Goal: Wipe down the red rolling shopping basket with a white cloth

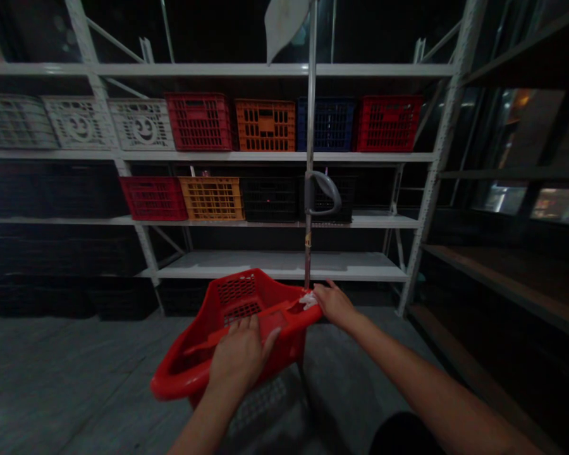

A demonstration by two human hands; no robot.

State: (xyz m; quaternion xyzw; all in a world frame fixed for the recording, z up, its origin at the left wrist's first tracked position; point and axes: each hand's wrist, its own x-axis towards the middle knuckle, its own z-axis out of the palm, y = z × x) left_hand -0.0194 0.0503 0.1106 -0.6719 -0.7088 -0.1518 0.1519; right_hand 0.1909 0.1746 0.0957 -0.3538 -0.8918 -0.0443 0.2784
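Note:
A red plastic mop bucket (194, 354) with a perforated wringer insert stands on the grey floor in front of me. My left hand (241, 354) rests on its near rim, fingers curled over the edge. My right hand (332, 303) is at the bucket's far right corner, fingers closed on a white cloth (308, 301) at the foot of a tall metal pole (310, 189). The pole rises straight up, carries a grey loop handle (325, 193) partway up and a pale flat head (284, 22) at the top.
White metal shelving (275, 155) spans the back wall, holding white, red, orange, blue and black crates. Its lowest shelf (284, 265) lies just behind the bucket. Dark wooden shelves (497, 278) run along the right. Grey concrete floor (66, 379) stretches to the left.

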